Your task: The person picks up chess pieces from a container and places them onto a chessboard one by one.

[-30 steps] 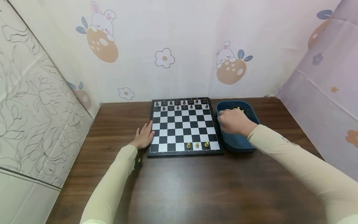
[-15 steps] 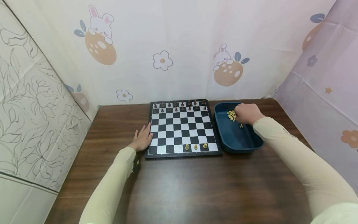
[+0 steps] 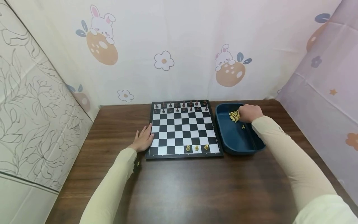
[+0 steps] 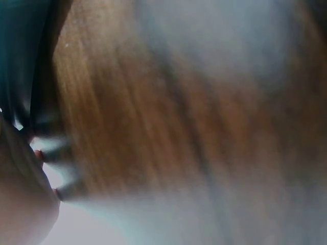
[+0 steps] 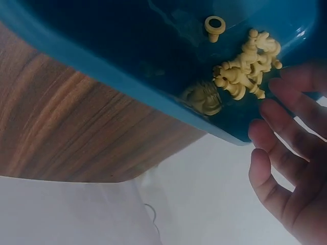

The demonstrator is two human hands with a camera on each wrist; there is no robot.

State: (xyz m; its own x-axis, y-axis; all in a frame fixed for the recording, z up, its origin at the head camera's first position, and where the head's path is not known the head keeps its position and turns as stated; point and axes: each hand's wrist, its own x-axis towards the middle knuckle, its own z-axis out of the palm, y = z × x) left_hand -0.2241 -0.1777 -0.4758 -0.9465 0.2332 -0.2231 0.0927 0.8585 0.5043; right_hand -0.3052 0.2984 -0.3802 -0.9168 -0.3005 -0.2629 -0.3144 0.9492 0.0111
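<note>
A black-and-white chessboard (image 3: 181,129) lies on the table. Dark chess pieces (image 3: 183,109) fill its two far rows, and three cream chess pieces (image 3: 196,148) stand in the nearest row. My left hand (image 3: 142,140) rests against the board's left edge, fingers extended. In the left wrist view only part of that hand (image 4: 23,194) shows. Over the far right of a blue tub (image 3: 235,140) is my right hand (image 3: 250,113). The right wrist view shows its fingers (image 5: 286,120) loosely bent beside a heap of cream chess pieces (image 5: 248,66), with nothing visibly held.
The tub stands close along the board's right side. One cream piece (image 5: 214,28) lies apart from the heap inside it. The brown wooden table (image 3: 179,186) meets a patterned curtain (image 3: 190,74) at the back, with a similar one at the right.
My right hand has moved from the tub's left rim to its far right side, uncovering the heap of cream pieces. The left hand and the board's pieces stay put.
</note>
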